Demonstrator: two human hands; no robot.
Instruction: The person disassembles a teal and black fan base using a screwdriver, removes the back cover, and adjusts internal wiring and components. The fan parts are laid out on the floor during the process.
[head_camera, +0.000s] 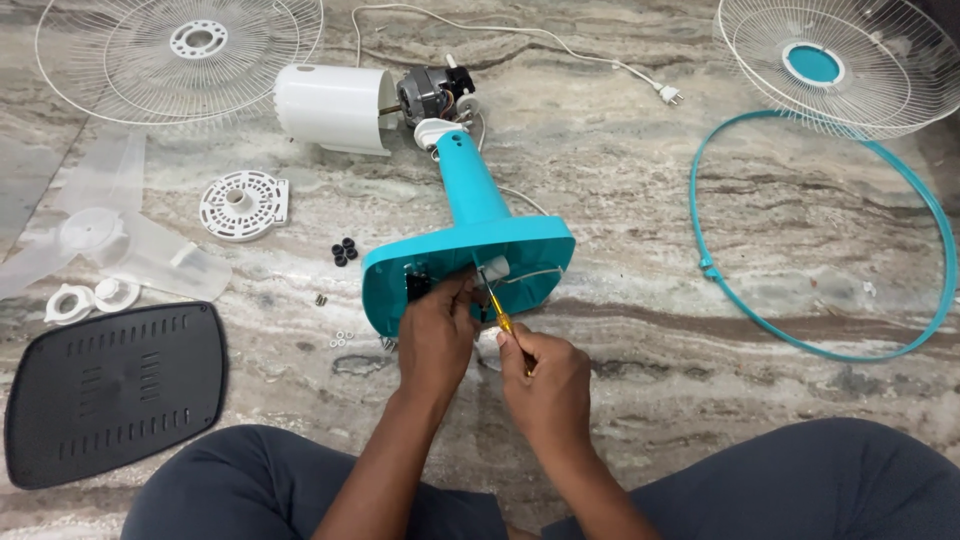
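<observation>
The fan stand (470, 240), turquoise, lies on its side on the marble floor (640, 330) at the centre of the frame, its hollow base turned toward the person. At its upper end sit the bare motor (428, 95) and the white motor cover (330, 108). The black base plate (110, 395) lies detached at lower left.

Step in hand: work inside the open base. The left hand (435, 335) is closed on the base rim, fingers reaching in near the wiring. The right hand (545, 375) grips a yellow-handled screwdriver (505, 325), its tip aimed into the cavity, probably at a screw, though the contact point is hidden.

Next move, as judged: hold the base steady, keep the tip seated and the shaft in line. Loose screws (340, 338) and black washers (345, 251) lie left of the base.
</observation>
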